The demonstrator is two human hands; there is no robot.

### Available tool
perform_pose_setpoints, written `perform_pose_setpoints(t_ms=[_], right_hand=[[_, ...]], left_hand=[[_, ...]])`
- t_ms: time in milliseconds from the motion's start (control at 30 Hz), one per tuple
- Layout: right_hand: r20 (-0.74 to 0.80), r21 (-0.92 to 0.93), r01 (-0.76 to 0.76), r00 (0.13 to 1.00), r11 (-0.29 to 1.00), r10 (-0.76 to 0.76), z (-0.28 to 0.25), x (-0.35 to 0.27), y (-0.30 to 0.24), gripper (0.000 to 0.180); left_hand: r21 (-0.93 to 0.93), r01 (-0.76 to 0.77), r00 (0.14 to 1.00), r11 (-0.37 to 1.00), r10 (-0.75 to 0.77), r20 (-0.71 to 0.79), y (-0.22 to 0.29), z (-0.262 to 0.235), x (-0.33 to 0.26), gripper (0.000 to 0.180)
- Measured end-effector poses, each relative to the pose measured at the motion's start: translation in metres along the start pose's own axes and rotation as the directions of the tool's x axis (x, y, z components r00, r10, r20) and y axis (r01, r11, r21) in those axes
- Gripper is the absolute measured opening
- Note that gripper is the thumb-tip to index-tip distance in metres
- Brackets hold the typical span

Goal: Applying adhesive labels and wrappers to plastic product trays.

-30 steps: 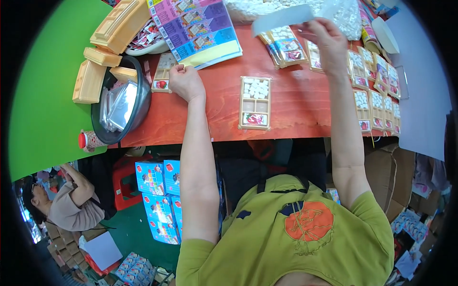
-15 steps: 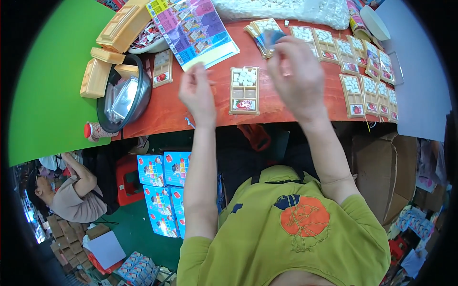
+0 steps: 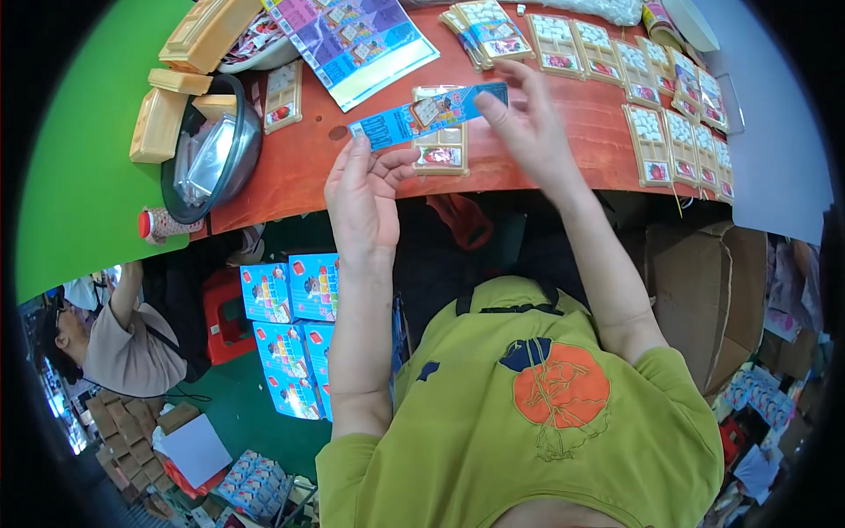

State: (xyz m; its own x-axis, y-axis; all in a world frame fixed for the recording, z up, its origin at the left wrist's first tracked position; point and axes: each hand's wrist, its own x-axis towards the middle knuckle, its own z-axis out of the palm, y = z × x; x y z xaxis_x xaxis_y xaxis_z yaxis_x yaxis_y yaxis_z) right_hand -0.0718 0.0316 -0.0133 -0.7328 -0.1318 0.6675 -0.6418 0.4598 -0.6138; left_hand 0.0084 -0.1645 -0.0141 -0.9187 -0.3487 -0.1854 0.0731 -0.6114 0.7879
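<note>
A blue printed paper strip (image 3: pixel 427 116) is stretched at a slant between my two hands, above the table. Its left end is pinched by my left hand (image 3: pixel 368 198), whose other fingers curl loosely. My right hand (image 3: pixel 535 136) grips the opposite end, thumb on the front. Below the strip lies a cream compartment tray (image 3: pixel 465 141), partly covered by it. The tray has a small strawberry-printed packet (image 3: pixel 437 156) in its near compartment. Just beyond my right hand sits a stack of filled trays (image 3: pixel 493 35), the top one wrapped in a blue band.
Several trays of white cubes (image 3: pixel 647 128) line the right side of the red table (image 3: pixel 308 176). Printed sheets (image 3: pixel 378 53) lie at the back. On the left are a dark basin (image 3: pixel 249 145) and cream boxes (image 3: pixel 158 123). Blue cartons (image 3: pixel 286 352) stand below; a person (image 3: pixel 132 343) sits left.
My right hand has brought the blue strip from beside the stack toward the middle. My left hand now holds its other end, and the strip spans the tray. The view has shifted slightly.
</note>
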Motion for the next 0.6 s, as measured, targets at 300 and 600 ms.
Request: perform_pose_setpoints(t_ms=[300, 600], right_hand=[[0.381, 0.476, -0.517, 0.850, 0.711, 0.363, -0.002, 0.002, 0.020, 0.049], [0.433, 0.114, -0.533, 0.786, 0.838, 0.441, 0.015, -0.036, 0.043, 0.029]], left_hand=[[0.416, -0.108, 0.982, 0.903, 0.163, -0.097, 0.007, -0.002, 0.037, 0.022], [0.522, 0.156, 0.974, 0.838, -0.043, -0.223, -0.030, -0.031, 0.056, 0.022]])
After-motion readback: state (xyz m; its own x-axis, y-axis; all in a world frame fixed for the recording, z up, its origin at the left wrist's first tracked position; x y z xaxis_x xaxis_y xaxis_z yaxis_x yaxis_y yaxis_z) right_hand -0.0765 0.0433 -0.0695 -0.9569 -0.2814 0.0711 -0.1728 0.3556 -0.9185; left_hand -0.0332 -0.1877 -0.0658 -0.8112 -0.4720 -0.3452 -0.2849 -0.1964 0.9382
